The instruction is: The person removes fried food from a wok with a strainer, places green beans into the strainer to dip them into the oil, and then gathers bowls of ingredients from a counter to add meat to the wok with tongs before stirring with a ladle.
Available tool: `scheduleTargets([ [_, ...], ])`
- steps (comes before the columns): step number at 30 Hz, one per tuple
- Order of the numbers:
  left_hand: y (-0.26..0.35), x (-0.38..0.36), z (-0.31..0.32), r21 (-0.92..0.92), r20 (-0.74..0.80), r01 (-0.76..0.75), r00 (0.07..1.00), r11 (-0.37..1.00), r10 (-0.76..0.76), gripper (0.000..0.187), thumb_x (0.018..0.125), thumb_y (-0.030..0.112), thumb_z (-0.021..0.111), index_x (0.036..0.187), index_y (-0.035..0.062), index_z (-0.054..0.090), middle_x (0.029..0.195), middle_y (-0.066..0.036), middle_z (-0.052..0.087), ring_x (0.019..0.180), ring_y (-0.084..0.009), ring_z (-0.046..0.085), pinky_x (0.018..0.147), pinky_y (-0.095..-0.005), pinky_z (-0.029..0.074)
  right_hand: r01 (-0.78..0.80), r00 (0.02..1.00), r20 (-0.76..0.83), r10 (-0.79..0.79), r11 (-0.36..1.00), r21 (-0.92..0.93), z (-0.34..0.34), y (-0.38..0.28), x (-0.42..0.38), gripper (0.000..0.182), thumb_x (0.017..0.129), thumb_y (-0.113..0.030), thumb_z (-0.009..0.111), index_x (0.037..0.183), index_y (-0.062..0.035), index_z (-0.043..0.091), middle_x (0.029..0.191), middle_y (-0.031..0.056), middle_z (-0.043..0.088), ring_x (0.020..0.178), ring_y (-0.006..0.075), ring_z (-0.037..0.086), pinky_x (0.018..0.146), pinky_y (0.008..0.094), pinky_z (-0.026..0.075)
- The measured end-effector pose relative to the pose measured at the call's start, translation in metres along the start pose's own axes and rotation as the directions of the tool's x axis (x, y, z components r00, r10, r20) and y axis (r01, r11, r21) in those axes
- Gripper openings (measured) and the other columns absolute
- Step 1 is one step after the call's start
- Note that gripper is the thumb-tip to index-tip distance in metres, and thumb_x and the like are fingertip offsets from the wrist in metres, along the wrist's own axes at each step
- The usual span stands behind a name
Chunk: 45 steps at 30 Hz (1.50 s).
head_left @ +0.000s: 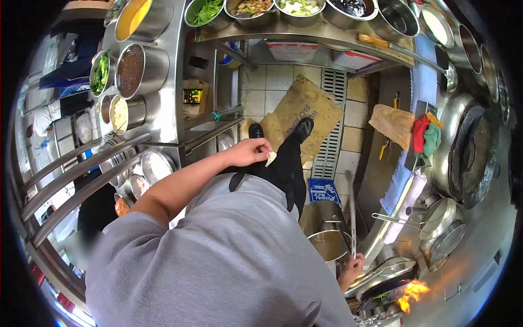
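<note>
My left hand (253, 152) is in front of my body, above the dark apron. Its fingers are pinched together beside a small crumpled white piece (271, 158) that hangs at the fingertips. On the lower right, my right hand (353, 268) is closed around the lower end of a long metal handle (352, 212). Close to that hand are a pot of brownish liquid (328, 245) and a dark wok (395, 286) with some green food in it. Orange flames (412, 295) rise at the wok's edge.
Metal containers of chopped greens (207, 12), white pieces (298, 6) and brown sauce (129, 71) line the counters. A large wok (474, 147) stands at the right, near hanging cloths (392, 125) and strainers (448, 242). Flattened cardboard (321, 106) lies underfoot. Metal rails (87, 163) run along the left.
</note>
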<state>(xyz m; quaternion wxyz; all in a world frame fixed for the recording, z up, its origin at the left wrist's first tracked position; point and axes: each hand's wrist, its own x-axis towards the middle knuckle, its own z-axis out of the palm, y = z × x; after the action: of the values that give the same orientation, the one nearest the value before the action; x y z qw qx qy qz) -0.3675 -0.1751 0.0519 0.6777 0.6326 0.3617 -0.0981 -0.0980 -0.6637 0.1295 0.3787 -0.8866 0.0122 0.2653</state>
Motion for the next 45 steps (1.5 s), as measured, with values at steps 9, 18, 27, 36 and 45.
scheduleTargets([
  [9,0.115,0.027,0.068,-0.5,0.68,0.713,0.675,0.492,-0.287,0.072,0.081,0.057,0.044,0.13,0.0072,0.027,0.108,-0.022,0.053,0.088,-0.0259,0.058,0.076,-0.0346,0.047,0.676,0.737,0.149,-0.66,0.729,-0.111,0.189,-0.226,0.019,0.023,0.07,-0.002,0.063,0.065,-0.001,0.041,0.084,0.0131,0.047,0.078,0.0263,0.048,0.066,0.0339,0.039],
  [18,0.095,0.039,0.033,-0.953,-0.047,-0.065,0.997,-0.295,-0.068,0.023,0.081,0.027,0.051,0.094,0.0082,0.046,0.077,-0.008,0.052,0.066,-0.0179,0.051,0.065,-0.0338,0.044,0.521,0.2,0.844,-0.498,0.783,0.339,0.194,-0.286,0.019,0.005,0.069,-0.001,0.058,0.072,0.0026,0.06,0.084,0.0141,0.062,0.08,0.0214,0.06,0.074,0.0289,0.045],
  [27,0.156,-0.009,0.012,-0.453,-0.867,-0.824,0.495,0.341,0.046,0.032,0.087,0.023,0.049,0.112,0.0076,0.035,0.103,-0.009,0.054,0.097,-0.0167,0.05,0.082,-0.0316,0.04,0.897,-0.076,0.764,-0.641,0.291,0.332,0.315,-0.368,0.001,0.037,0.089,-0.019,0.044,0.121,-0.0012,0.042,0.093,0.0198,0.059,0.078,0.0268,0.058,0.07,0.0315,0.044],
  [36,-0.088,-0.173,0.038,-0.147,-0.631,-0.982,0.001,0.118,-0.776,0.02,0.087,0.021,0.048,0.091,0.002,0.042,0.084,-0.013,0.055,0.056,-0.0173,0.054,0.044,-0.0261,0.044,0.923,-0.361,0.755,-0.547,-0.097,0.371,0.276,-0.497,-0.018,0.04,0.076,-0.006,0.061,0.114,-0.0006,0.05,0.096,0.0176,0.059,0.081,0.0254,0.059,0.072,0.0319,0.044],
  [45,0.078,-0.163,0.013,-0.453,-0.86,-0.721,0.199,0.524,-0.47,0.02,0.084,0.006,0.048,0.104,0.0049,0.046,0.088,-0.009,0.057,0.061,-0.013,0.058,0.05,-0.0215,0.048,0.562,-0.551,0.768,-0.327,-0.826,0.051,0.167,-0.605,-0.051,0.043,0.064,-0.013,0.065,0.105,-0.0142,0.054,0.08,0.0043,0.05,0.073,0.0218,0.054,0.061,0.0326,0.043],
])
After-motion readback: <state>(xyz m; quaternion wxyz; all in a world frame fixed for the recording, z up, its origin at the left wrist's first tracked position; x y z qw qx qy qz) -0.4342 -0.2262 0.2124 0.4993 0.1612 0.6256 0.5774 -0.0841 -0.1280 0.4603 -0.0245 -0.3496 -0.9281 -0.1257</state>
